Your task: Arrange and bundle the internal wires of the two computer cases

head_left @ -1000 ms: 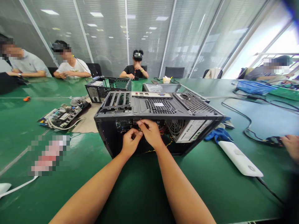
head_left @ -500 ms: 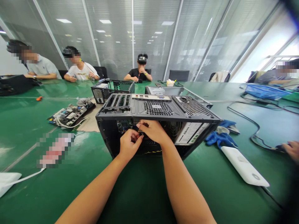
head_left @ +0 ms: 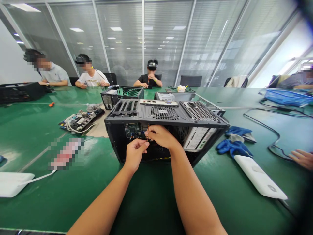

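A black computer case lies on the green table with its slotted and perforated rear panel facing up and its open side towards me. At that opening, my left hand pinches a thin orange and yellow cable. My right hand reaches into the opening just above it, its fingers closed on the same cable higher up. Behind my hands a circuit board shows at the left inside the case. A power supply with a white label sits at the right.
Loose circuit boards lie on cardboard at the left. Blue and grey gloves and a white power bank lie at the right, near another person's hand. More cases stand behind; several people sit around the table.
The view has shifted slightly, so the scene sits a little differently. My left hand has moved slightly lower relative to the right, with both still pinching the cable.
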Tool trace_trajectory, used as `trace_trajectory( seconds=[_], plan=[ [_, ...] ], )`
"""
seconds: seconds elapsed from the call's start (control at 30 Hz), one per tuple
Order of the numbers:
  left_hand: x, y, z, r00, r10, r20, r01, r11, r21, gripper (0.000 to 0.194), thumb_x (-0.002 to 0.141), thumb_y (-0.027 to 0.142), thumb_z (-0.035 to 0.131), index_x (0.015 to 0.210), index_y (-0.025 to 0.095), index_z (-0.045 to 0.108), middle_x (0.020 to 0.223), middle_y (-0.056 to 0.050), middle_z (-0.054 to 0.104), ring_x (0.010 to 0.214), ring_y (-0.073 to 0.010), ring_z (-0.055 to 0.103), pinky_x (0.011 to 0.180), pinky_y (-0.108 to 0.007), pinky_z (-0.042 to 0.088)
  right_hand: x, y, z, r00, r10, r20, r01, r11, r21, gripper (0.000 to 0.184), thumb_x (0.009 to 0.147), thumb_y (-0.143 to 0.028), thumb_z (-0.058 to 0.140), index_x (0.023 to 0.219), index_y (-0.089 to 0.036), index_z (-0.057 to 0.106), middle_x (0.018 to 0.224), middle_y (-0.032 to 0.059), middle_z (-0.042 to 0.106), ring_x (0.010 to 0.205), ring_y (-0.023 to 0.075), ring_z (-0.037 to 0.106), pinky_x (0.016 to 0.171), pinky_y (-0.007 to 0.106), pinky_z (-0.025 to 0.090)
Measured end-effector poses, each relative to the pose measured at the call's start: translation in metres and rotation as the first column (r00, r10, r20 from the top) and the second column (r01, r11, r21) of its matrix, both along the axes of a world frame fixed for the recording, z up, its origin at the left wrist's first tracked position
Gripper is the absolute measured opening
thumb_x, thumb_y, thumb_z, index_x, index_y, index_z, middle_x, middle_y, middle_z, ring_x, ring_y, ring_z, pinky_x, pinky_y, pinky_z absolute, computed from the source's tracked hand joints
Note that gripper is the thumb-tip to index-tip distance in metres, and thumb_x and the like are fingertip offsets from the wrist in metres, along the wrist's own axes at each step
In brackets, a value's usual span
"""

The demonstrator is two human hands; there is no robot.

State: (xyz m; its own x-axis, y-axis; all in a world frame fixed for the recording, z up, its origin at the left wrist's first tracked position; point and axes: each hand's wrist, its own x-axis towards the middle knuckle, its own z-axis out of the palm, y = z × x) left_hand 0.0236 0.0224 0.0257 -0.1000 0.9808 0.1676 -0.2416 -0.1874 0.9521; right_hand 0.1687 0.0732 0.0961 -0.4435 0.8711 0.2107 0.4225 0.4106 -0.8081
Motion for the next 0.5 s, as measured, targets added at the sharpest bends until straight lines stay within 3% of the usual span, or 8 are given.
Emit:
trace_trajectory(
  seconds=[0.1, 0.23, 0.4, 0.5],
  plan=[
    [0.000, 0.002, -0.002, 0.958, -0.103, 0.267, 0.131, 0.987, -0.091, 0.033, 0.062, 0.035, 0.088, 0.072, 0.015, 0.065, 0.067, 0.001, 0.065, 0.051, -0.0045, 0.051, 0.051, -0.017, 0.040, 0.000, -0.001, 0.001, 1.000, 0.021, -0.018, -0.021, 1.000, -0.019, 0.026, 0.086, -0.038, 0.051, 0.069, -0.018, 0.053, 0.066, -0.0007, 0.058, 0.063, 0.0134, 0.054, 0.058, 0.025, 0.036],
    [0.001, 0.004, -0.003, 0.830, -0.193, 0.523, 0.316, 0.936, -0.155, 0.040, 0.055, 0.030, 0.093, 0.070, 0.015, 0.060, 0.065, 0.003, 0.062, 0.048, -0.0013, 0.045, 0.049, -0.015, 0.039, 0.000, -0.002, 0.002, 0.998, 0.045, -0.035, -0.045, 0.999, -0.005, 0.025, 0.086, -0.036, 0.052, 0.068, -0.018, 0.053, 0.065, -0.0010, 0.058, 0.064, 0.0133, 0.055, 0.060, 0.025, 0.038],
    [0.007, 0.005, -0.009, 0.758, -0.230, 0.610, 0.388, 0.911, -0.138, 0.034, 0.066, 0.028, 0.088, 0.081, 0.016, 0.060, 0.063, 0.006, 0.057, 0.047, -0.0010, 0.042, 0.047, -0.014, 0.037, 0.000, -0.001, 0.000, 0.999, 0.036, -0.014, -0.035, 0.999, 0.021, 0.025, 0.087, -0.036, 0.052, 0.069, -0.018, 0.055, 0.065, -0.0013, 0.059, 0.063, 0.0125, 0.054, 0.059, 0.025, 0.036],
    [0.011, 0.005, -0.012, 0.724, -0.223, 0.653, 0.397, 0.908, -0.130, 0.037, 0.065, 0.028, 0.090, 0.079, 0.017, 0.057, 0.064, 0.006, 0.057, 0.048, -0.0010, 0.043, 0.048, -0.013, 0.038, 0.001, -0.001, 0.000, 1.000, 0.016, 0.006, -0.016, 0.999, 0.034, 0.026, 0.087, -0.037, 0.052, 0.069, -0.018, 0.054, 0.066, -0.0015, 0.058, 0.063, 0.0123, 0.052, 0.059, 0.025, 0.035]
  ],
)
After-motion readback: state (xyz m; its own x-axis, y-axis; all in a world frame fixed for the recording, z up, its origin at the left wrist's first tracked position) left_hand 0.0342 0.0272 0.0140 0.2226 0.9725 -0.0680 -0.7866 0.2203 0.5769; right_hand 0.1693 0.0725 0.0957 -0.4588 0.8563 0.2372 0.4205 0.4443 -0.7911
